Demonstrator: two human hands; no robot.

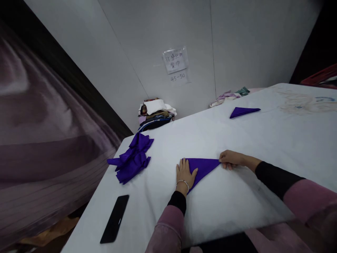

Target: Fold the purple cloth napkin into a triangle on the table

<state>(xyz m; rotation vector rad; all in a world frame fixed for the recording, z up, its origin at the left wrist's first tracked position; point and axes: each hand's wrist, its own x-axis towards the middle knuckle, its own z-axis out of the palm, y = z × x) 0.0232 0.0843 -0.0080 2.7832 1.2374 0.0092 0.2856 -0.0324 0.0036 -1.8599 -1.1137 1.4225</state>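
Two hands pin a purple napkin (202,167), folded to a triangle, near the counter's (237,203) front: left hand (185,174) flat, fingers spread, right hand (229,160) pinching the right tip. Uneven pressure could let the layers slide, skewing the crease, I judge.

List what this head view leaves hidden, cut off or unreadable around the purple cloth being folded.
- Folded purple napkin: its left edge lies under the left hand.
- Right hand: fingertips curl onto the napkin's tip, hiding the grip.
- Paper notice on the wall: writing too small to read.
- Purple cloth pile: crumpled, count unclear.
- Phone: dark screen shows nothing.
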